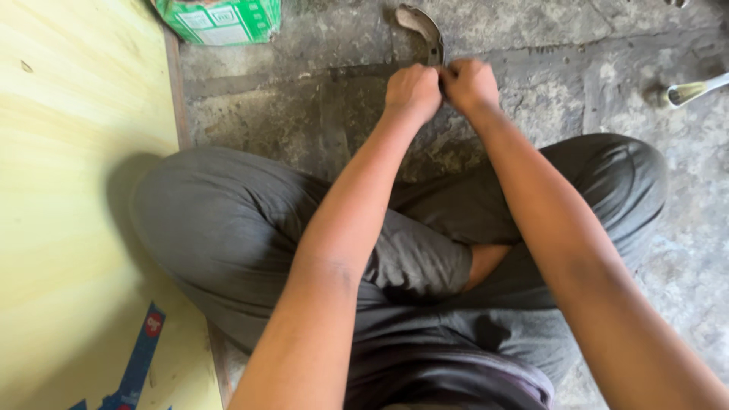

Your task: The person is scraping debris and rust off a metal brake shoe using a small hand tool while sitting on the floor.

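Note:
I sit cross-legged on a grey concrete floor. A curved grey metal piece (422, 27), shaped like a brake shoe, stands on the floor just past my knees. My left hand (412, 91) and my right hand (469, 83) are both clenched side by side on its near end. The gripped end is hidden behind my fingers; the far end arcs up and away to the left. Both forearms stretch out over my grey trousers (228, 228).
A large yellow-green board (68, 190) covers the floor on my left, with a blue strip near its front. A green and white carton (224, 19) stands at the back left. A shiny metal tool (695, 89) lies at the right edge.

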